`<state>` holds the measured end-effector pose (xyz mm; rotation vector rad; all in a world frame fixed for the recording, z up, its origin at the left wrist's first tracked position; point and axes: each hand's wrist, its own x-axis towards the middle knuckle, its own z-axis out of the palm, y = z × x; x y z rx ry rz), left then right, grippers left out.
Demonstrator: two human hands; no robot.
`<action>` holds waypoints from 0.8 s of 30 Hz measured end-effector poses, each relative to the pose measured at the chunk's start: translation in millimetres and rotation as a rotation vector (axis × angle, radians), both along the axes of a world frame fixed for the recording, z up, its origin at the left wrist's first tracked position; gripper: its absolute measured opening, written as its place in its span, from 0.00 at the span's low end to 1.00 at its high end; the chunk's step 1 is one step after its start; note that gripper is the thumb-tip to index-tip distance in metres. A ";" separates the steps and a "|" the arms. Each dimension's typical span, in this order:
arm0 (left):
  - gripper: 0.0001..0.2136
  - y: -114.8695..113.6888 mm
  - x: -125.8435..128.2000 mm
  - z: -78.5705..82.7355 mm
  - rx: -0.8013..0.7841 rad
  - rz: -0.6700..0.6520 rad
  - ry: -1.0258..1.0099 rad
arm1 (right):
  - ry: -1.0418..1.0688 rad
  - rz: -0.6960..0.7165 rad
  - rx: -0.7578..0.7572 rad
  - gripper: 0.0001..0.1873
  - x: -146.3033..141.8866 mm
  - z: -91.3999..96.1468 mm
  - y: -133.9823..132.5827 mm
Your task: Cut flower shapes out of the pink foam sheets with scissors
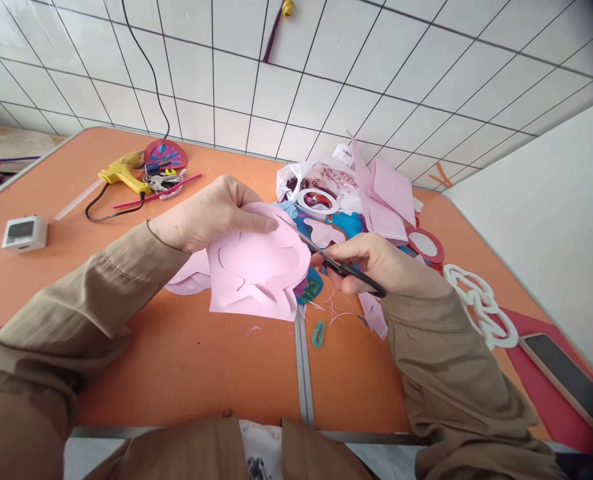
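My left hand (pixel 221 210) pinches the upper edge of a pink paper sheet (pixel 256 257), thumb in front and fingers behind. Curved cuts run through the paper, and its right side is rounded. In my right hand (pixel 371 263) is a pair of scissors with black handles (pixel 344 268). Their blades point up and left and lie across the upper right edge of the paper, close to my left thumb. How far apart the blades are I cannot tell. Another folded pink paper piece (pixel 191 275) lies on the table under my left wrist.
A yellow glue gun (pixel 125 175) and keys (pixel 162 180) lie at the back left, near a small white box (pixel 25 233). Behind my hands stand a plastic bag (pixel 346 183) and folded pink paper (pixel 386 193). White paper rings (pixel 481 300) and a phone (pixel 569 380) lie at right.
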<state>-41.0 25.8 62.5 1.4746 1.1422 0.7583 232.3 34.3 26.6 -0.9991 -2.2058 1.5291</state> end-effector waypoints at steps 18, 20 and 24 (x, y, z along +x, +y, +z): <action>0.07 -0.5 -0.7 -0.4 -0.035 -0.010 -0.058 | -0.006 -0.023 0.012 0.43 1.1 -3.6 1.3; 0.07 -0.4 -0.8 -0.1 -0.040 -0.014 -0.061 | -0.002 -0.021 0.005 0.41 2.0 -4.5 1.8; 0.09 -1.1 0.0 2.8 -0.030 -0.023 -0.047 | -0.010 -0.001 -0.026 0.38 2.2 -2.7 2.5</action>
